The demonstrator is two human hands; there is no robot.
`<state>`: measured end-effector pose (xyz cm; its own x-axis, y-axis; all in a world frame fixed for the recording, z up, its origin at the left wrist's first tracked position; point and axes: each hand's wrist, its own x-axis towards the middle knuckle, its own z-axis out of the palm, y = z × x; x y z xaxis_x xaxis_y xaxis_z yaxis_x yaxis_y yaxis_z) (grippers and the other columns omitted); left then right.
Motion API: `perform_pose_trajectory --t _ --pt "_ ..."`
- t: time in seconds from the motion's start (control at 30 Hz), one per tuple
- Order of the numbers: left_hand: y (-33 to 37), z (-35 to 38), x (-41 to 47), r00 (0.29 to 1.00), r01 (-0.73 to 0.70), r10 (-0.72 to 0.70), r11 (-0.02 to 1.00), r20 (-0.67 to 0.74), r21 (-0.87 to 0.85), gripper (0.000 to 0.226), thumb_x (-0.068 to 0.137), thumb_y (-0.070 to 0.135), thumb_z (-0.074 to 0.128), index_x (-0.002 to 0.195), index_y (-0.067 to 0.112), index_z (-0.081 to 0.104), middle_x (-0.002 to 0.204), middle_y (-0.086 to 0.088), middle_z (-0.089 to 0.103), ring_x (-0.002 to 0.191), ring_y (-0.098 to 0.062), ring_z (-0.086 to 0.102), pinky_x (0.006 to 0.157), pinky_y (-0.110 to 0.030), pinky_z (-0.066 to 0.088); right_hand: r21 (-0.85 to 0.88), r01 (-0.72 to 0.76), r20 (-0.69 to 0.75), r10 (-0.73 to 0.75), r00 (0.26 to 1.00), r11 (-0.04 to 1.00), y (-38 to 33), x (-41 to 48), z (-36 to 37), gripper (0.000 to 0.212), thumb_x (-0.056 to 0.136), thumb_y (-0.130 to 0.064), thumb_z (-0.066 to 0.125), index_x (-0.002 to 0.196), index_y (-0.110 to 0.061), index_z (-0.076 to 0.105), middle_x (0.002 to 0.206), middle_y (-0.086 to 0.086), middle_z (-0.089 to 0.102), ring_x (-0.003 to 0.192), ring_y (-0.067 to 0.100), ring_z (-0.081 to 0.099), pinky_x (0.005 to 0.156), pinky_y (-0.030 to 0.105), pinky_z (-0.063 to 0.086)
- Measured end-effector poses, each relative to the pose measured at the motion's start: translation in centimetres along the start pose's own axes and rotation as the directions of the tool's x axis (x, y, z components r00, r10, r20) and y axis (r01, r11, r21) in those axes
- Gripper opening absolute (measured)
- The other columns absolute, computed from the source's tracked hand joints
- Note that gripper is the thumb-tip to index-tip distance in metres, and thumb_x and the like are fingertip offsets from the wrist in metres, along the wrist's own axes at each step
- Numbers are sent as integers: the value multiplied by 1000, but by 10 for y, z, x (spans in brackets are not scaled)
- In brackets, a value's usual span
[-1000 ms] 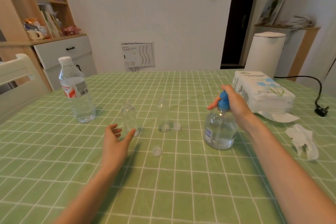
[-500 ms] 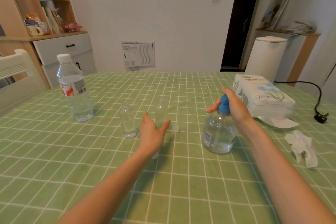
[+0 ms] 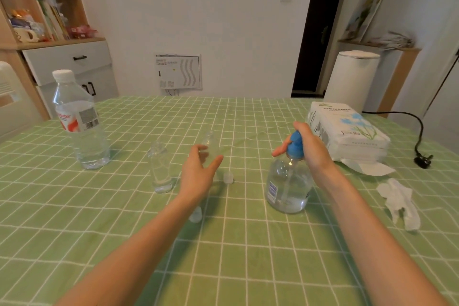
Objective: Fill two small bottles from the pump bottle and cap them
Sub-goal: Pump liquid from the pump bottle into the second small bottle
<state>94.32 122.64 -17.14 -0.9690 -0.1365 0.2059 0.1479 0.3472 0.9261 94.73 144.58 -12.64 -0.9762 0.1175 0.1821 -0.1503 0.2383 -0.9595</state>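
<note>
A clear pump bottle (image 3: 288,184) with a blue pump head stands right of centre on the green checked cloth, and my right hand (image 3: 310,149) is wrapped over its head. Two small clear bottles stand uncapped in the middle: the left one (image 3: 160,169) free, the right one (image 3: 210,143) partly hidden behind my left hand (image 3: 198,174). That hand is open, fingers spread around the right small bottle without closing on it. One small cap (image 3: 228,178) lies just right of my left hand, another cap (image 3: 195,215) beside my left forearm.
A large water bottle (image 3: 79,122) with a white cap stands at the left. A tissue pack (image 3: 347,131) lies at the right, with a crumpled tissue (image 3: 400,201) nearer me and a black plug and cable (image 3: 422,159) at the table's right edge.
My left hand has moved right and forward, from beside the left small bottle to the right small bottle. My right hand has stayed on the pump head.
</note>
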Motion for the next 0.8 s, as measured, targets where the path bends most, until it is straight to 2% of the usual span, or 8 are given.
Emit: perform_pose_trajectory --t 0.13,0.23,0.33,0.47,0.57,0.6,0.7,0.8 --pt "18 -10 -17 993 -114 114 993 -7 6 41 83 38 64 118 25 48 108 1 60 100 -14 58 81 -25 47 14 5 20 -5 1000 1000 -2 -1 1 67 96 -41 29 50 -17 70 70 -4 75 89 9 56 74 19 37" --pt "29 -3 -41 984 -148 150 989 94 -20 33 80 43 64 109 32 51 94 4 61 87 -7 60 70 -18 45 -1 2 -11 -2 1000 1000 1 0 -2 69 96 -43 29 46 -21 71 72 -2 75 95 10 57 86 25 41" --pt "37 7 -65 964 -147 152 988 220 -36 29 76 45 66 101 38 54 87 6 61 71 0 58 58 -13 47 1 -20 5 20 1000 1000 0 0 1 65 89 -49 31 46 -21 71 74 0 75 96 13 59 89 30 43" --pt "48 27 -73 932 -127 154 987 328 -103 25 76 40 69 98 37 56 79 6 57 57 0 52 55 -22 49 9 -56 -3 56 998 998 -2 -1 -1 57 83 -54 35 47 -21 65 61 -1 67 64 9 56 70 29 45" --pt "55 36 -70 925 -121 162 983 343 -137 25 75 41 68 98 36 58 77 7 59 57 -1 54 55 -21 49 56 -80 -22 81 996 995 -2 -1 -2 45 81 -55 43 57 -22 60 70 8 61 71 19 54 79 36 45" --pt "56 38 -69 925 -111 157 983 346 -148 24 75 42 68 97 37 58 77 7 60 57 -2 55 55 -20 49 51 -70 -28 72 997 996 0 0 -2 47 86 -53 43 53 -24 60 68 5 60 69 17 54 77 34 46" --pt "58 39 -68 924 -78 142 979 355 -190 20 76 43 67 93 38 58 78 8 64 57 -3 56 53 -17 48 35 -32 -8 32 999 999 2 1 -3 62 94 -47 38 38 -28 58 50 -9 62 49 1 56 56 15 48" --pt "59 40 -66 919 -61 140 974 369 -218 19 76 42 66 92 36 58 79 16 65 55 0 55 51 -13 47 10 2 14 -2 1000 1000 2 0 -4 68 97 -44 34 35 -29 60 46 -12 62 44 -5 56 46 6 42"
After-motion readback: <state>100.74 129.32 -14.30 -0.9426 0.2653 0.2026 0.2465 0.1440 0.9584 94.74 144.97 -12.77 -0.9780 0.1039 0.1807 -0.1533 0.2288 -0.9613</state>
